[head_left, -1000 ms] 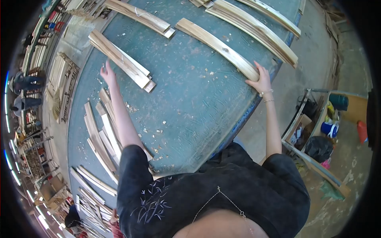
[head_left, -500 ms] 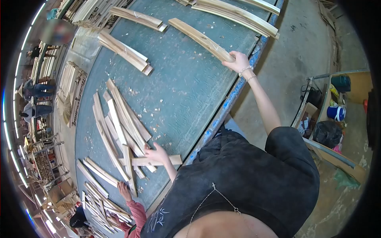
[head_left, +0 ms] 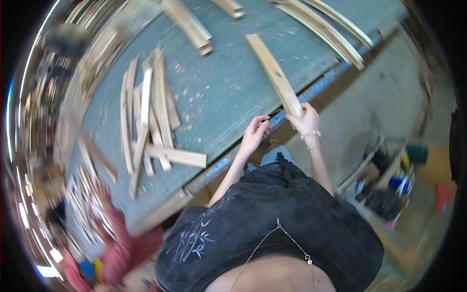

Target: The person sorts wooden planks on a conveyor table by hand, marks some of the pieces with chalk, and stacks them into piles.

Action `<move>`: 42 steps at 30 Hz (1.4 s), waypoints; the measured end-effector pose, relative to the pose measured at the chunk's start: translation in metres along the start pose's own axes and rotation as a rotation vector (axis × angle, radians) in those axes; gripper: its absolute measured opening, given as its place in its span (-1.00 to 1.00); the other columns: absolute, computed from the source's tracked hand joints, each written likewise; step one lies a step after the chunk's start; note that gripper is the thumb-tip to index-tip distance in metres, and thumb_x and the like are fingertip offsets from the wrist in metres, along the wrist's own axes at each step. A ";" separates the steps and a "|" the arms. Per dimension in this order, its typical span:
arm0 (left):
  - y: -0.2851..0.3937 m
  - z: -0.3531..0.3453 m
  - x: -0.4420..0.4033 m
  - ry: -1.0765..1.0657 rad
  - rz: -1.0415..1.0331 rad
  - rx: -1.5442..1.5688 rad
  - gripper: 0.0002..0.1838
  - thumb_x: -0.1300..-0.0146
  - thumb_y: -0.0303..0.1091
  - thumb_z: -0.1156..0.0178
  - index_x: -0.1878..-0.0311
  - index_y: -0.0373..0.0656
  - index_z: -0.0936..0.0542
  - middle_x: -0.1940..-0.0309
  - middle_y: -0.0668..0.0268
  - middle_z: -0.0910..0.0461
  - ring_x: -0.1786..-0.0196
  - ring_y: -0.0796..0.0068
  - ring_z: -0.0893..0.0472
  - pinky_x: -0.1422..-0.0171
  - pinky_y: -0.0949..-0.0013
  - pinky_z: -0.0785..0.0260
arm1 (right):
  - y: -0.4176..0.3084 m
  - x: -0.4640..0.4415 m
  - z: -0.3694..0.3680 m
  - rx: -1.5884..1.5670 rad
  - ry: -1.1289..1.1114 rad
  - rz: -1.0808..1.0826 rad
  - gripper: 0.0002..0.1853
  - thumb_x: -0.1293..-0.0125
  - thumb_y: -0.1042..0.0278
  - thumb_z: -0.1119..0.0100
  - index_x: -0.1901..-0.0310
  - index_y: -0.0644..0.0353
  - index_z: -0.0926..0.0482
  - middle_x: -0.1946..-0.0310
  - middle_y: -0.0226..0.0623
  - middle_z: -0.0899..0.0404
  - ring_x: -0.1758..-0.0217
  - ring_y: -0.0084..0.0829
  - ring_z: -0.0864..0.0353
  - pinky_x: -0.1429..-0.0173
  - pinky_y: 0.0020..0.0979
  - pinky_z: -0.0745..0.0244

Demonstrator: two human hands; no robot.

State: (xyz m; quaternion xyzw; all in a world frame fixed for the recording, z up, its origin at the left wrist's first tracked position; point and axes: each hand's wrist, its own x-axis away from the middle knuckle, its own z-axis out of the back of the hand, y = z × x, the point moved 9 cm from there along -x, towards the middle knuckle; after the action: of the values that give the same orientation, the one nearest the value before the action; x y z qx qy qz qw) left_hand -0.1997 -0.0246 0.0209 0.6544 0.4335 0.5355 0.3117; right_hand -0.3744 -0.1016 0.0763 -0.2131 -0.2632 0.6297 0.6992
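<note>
My right hand point(head_left: 306, 119) grips the near end of a pale wooden slat point(head_left: 275, 73) with a dark knot, which points away over the blue-green table point(head_left: 219, 97). Whether it is one slat or several stacked is hard to tell. My left hand point(head_left: 256, 132) is at the table edge, just left of that end, empty, its fingers loosely bent and apart. Further left lies a loose pile of wooden slats point(head_left: 160, 102), with one slat point(head_left: 182, 156) crosswise at its near end.
Small stacks of slats point(head_left: 189, 27) and long strips point(head_left: 321, 31) lie along the far side. At left, a co-worker's pink sleeve point(head_left: 119, 238) and hand reach over more slats point(head_left: 85, 199). A bin with bags and a blue-and-white container point(head_left: 401, 185) stands right. Wood chips dot the table.
My left hand has left the pile and come right, near the held slat's end. My right hand has drawn the slat toward me. The view has turned, and the co-worker's hand has moved.
</note>
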 end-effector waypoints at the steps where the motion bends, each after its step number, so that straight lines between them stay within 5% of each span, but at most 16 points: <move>1: 0.002 0.006 0.002 0.112 -0.025 -0.124 -0.70 -0.23 -0.27 0.03 0.00 -0.16 -0.38 0.41 0.34 -0.49 0.35 0.63 -0.47 0.26 0.54 -0.31 | 0.010 -0.001 -0.006 0.053 0.009 0.066 -0.50 0.27 0.11 -0.35 0.32 0.25 -0.44 0.38 -0.08 -0.47 0.27 -0.11 -0.48 0.16 -0.23 -0.39; 9: 0.030 0.125 0.154 1.617 0.041 -0.927 -0.48 -0.02 -0.14 -0.14 -0.02 -0.21 -0.30 0.29 0.08 -0.35 0.19 0.15 -0.37 0.15 0.17 -0.25 | 0.014 0.000 -0.043 0.378 -0.183 0.352 -0.43 0.03 0.07 -0.24 0.14 0.29 -0.21 0.23 0.05 -0.38 0.21 0.06 -0.45 0.17 -0.09 -0.38; 13: 0.033 0.165 0.191 1.870 0.286 -1.059 -0.29 0.05 -0.09 -0.18 -0.12 -0.28 -0.18 0.23 0.02 -0.34 0.11 0.13 -0.32 0.08 0.13 -0.20 | 0.014 0.000 -0.053 0.421 -0.281 0.295 -0.39 0.04 0.15 -0.25 0.12 0.29 -0.11 0.21 0.14 -0.42 0.23 0.10 -0.49 0.17 -0.08 -0.42; 16: -0.005 0.197 0.201 1.708 0.609 -0.972 -0.26 0.08 -0.16 -0.19 -0.16 -0.29 -0.16 0.21 -0.03 -0.34 0.11 0.08 -0.36 0.05 0.15 -0.24 | 0.022 -0.006 -0.059 0.373 -0.354 0.268 -0.38 0.07 0.18 -0.28 0.12 0.27 -0.10 0.26 0.16 -0.45 0.21 0.09 -0.48 0.15 -0.08 -0.41; 20: -0.010 0.184 0.248 1.509 0.090 -0.510 -0.22 0.09 -0.34 -0.16 -0.18 -0.47 -0.06 0.03 -0.13 -0.31 0.00 0.02 -0.40 -0.08 0.22 -0.28 | 0.028 -0.015 -0.059 0.205 -0.383 0.295 -0.39 0.14 0.22 -0.31 0.17 0.25 -0.11 0.35 0.14 -0.50 0.25 0.08 -0.52 0.14 -0.15 -0.42; 21: -0.042 0.192 0.251 1.407 -0.277 -0.163 -0.33 0.01 -0.37 -0.09 -0.18 -0.41 -0.11 -0.05 -0.04 -0.31 -0.01 0.15 -0.43 -0.07 0.28 -0.31 | 0.027 -0.015 -0.059 0.208 -0.385 0.298 -0.39 0.14 0.22 -0.31 0.17 0.25 -0.11 0.35 0.14 -0.50 0.25 0.08 -0.52 0.14 -0.15 -0.42; 22: -0.018 0.157 0.251 0.920 -0.407 0.490 -0.44 -0.08 -0.43 0.01 -0.18 -0.32 -0.16 -0.05 0.07 -0.34 -0.01 0.29 -0.44 -0.06 0.28 -0.33 | 0.033 -0.014 -0.064 0.156 -0.465 0.205 -0.37 0.14 0.20 -0.32 0.16 0.25 -0.11 0.35 0.13 -0.50 0.26 0.06 -0.52 0.14 -0.16 -0.42; 24: -0.038 0.109 0.243 0.388 -0.405 1.063 -0.51 -0.24 -0.21 0.09 -0.20 -0.19 -0.18 -0.04 0.10 -0.37 -0.01 0.28 -0.44 -0.06 0.20 -0.34 | 0.023 0.003 -0.068 0.118 -0.547 0.111 -0.35 0.15 0.18 -0.33 0.15 0.25 -0.11 0.35 0.12 -0.50 0.28 0.04 -0.53 0.13 -0.16 -0.43; 28: -0.075 0.106 0.192 0.466 -0.344 1.300 -0.47 -0.26 -0.07 0.11 -0.19 -0.22 -0.20 0.06 0.11 -0.43 0.01 0.25 -0.46 -0.11 0.15 -0.30 | 0.015 0.019 -0.076 0.403 -0.570 0.126 -0.34 0.11 0.10 -0.30 0.11 0.35 -0.18 0.31 0.12 -0.49 0.27 0.00 -0.52 0.11 -0.13 -0.40; 29: -0.074 0.106 0.182 0.480 -0.291 1.130 -0.48 -0.25 -0.08 0.09 -0.17 -0.22 -0.22 0.10 0.13 -0.46 0.05 0.28 -0.49 -0.09 0.20 -0.31 | 0.009 0.014 -0.082 0.645 -0.506 0.271 -0.35 0.08 0.08 -0.28 0.11 0.39 -0.23 0.29 0.12 -0.48 0.26 -0.01 -0.51 0.10 -0.13 -0.39; 33: -0.042 0.099 0.183 0.410 -0.081 0.575 -0.57 -0.24 -0.05 0.05 -0.01 -0.20 -0.40 0.22 0.22 -0.54 0.23 0.44 -0.57 0.03 0.37 -0.38 | -0.118 0.057 -0.075 0.399 -0.295 0.711 -0.37 0.03 0.10 -0.24 0.03 0.44 -0.34 0.18 0.11 -0.45 0.10 -0.03 -0.43 0.03 -0.17 -0.34; 34: -0.045 0.102 0.181 0.370 0.007 0.482 -0.57 -0.24 -0.03 0.05 0.03 -0.20 -0.43 0.24 0.22 -0.55 0.23 0.45 -0.57 0.03 0.39 -0.38 | -0.144 0.077 -0.100 0.114 -0.421 0.819 -0.33 0.01 0.08 -0.23 -0.05 0.38 -0.29 0.16 0.04 -0.45 0.11 -0.09 -0.45 0.04 -0.22 -0.35; 36: -0.037 0.102 0.177 0.339 0.016 0.325 -0.58 -0.25 -0.01 0.06 0.10 -0.18 -0.47 0.26 0.24 -0.57 0.25 0.51 -0.57 0.05 0.43 -0.37 | -0.174 0.140 -0.175 -0.222 -1.067 0.319 -0.19 0.03 -0.02 -0.26 -0.15 0.33 -0.17 0.18 -0.09 -0.48 0.20 -0.20 -0.51 0.12 -0.30 -0.39; 38: -0.040 0.086 0.166 0.145 -0.002 0.318 -0.52 -0.24 0.00 0.06 0.08 -0.27 -0.46 0.25 0.24 -0.56 0.22 0.49 -0.55 0.04 0.42 -0.34 | -0.189 0.189 -0.231 0.085 -1.205 0.611 -0.16 0.17 0.00 -0.32 -0.12 0.29 -0.19 0.24 -0.03 -0.49 0.21 -0.12 -0.52 0.14 -0.29 -0.41; 40: -0.021 0.086 0.184 -0.039 -0.039 -0.383 -0.44 -0.19 0.02 -0.01 0.01 -0.35 -0.41 0.20 0.17 -0.54 0.11 0.39 -0.51 -0.03 0.42 -0.31 | -0.192 0.187 -0.231 0.134 -1.161 0.692 -0.18 0.22 0.05 -0.32 -0.09 0.27 -0.20 0.26 0.02 -0.49 0.20 -0.09 -0.52 0.12 -0.29 -0.41; 42: -0.029 0.112 0.216 -0.197 0.095 -0.556 -0.36 -0.11 0.05 -0.10 -0.06 -0.34 -0.37 0.10 0.10 -0.50 0.02 0.35 -0.47 -0.10 0.42 -0.27 | -0.192 0.178 -0.216 0.212 -1.115 0.757 -0.31 0.28 0.21 -0.23 0.01 0.26 -0.27 0.31 0.12 -0.48 0.21 -0.01 -0.50 0.11 -0.26 -0.42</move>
State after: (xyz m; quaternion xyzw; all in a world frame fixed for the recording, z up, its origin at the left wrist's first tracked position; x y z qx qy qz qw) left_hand -0.0867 0.1886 0.0627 0.6123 0.2066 0.5817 0.4940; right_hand -0.0770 0.0601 0.0484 0.1354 -0.4284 0.8689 0.2078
